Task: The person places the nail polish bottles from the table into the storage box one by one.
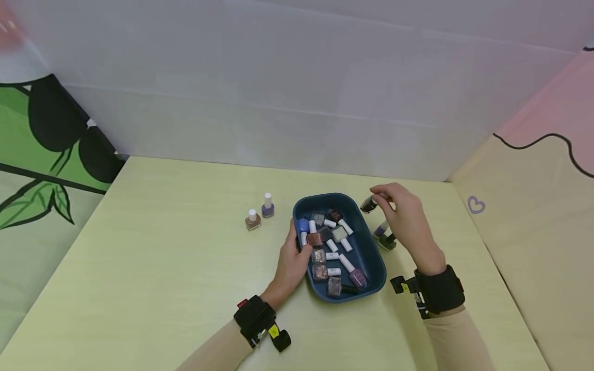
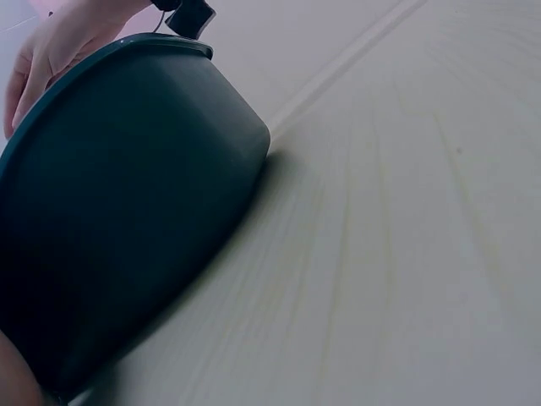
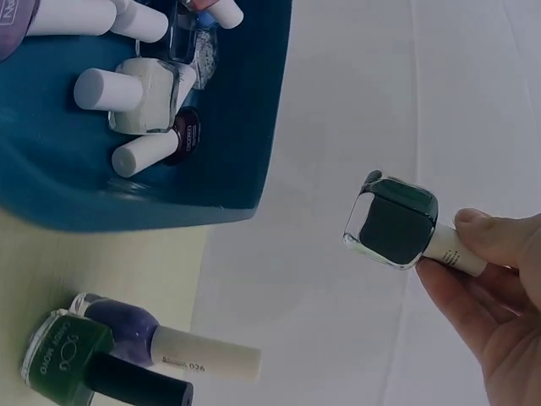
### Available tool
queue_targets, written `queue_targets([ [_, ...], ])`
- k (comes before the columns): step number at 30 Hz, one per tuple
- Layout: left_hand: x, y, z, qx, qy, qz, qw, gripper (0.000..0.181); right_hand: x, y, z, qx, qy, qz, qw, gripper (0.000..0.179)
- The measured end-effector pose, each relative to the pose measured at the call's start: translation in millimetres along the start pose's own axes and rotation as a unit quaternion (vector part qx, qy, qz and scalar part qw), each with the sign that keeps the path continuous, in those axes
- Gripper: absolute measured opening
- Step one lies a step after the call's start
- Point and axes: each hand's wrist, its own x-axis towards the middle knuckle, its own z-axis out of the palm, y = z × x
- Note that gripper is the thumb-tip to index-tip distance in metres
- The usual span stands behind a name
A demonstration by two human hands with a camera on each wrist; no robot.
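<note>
A dark blue plastic basin (image 1: 373, 252) stands on the table with several nail polish bottles lying in it. My left hand (image 1: 291, 263) grips its left rim, thumb over the edge; the left wrist view shows mostly the basin's outer wall (image 2: 144, 169). Beyond the basin's right side, my right hand (image 1: 407, 219) pinches a dark green nail polish bottle (image 3: 397, 220) by its white cap, held above the table. Just below that hand, a purple bottle (image 3: 127, 330) with a white cap and a green bottle (image 3: 72, 355) with a black cap stand side by side, close to the basin.
Left of the basin, a brownish nail polish bottle (image 1: 252, 221) and a purple one (image 1: 267, 207) stand upright on the pale table (image 1: 162, 247). A white wall sheet (image 1: 278, 134) rises at the table's back edge, with printed panels at both sides.
</note>
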Motion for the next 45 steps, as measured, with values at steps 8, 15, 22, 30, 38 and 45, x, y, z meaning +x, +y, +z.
queue_targets([
  [8,1.5,-15.6,2.8,-0.005,0.001,0.009,0.9999,0.074,11.5,-7,11,-0.001,-0.051,0.004,0.9987,0.021],
  [15,0.9,-5.6,1.8,-0.001,0.003,0.005,1.0,0.073,22.3,-14,30,-0.002,-0.113,-0.027,0.9932,0.02],
  [22,-4.2,20.7,-1.8,0.005,-0.003,-0.009,0.9999,0.071,24.0,-13,53,-0.019,-0.156,-0.054,0.9862,0.019],
  [30,2.7,-16.8,2.6,0.005,0.005,0.006,1.0,0.075,24.2,-21,70,-0.054,-0.201,-0.071,0.9756,0.019],
  [38,0.6,-3.2,1.2,0.001,0.001,-0.003,1.0,0.073,19.5,-27,82,-0.095,-0.237,-0.097,0.9621,0.023],
  [45,-4.4,22.0,-2.8,0.002,-0.008,-0.004,1.0,0.069,17.2,-31,88,-0.08,-0.23,-0.108,0.9639,0.03],
])
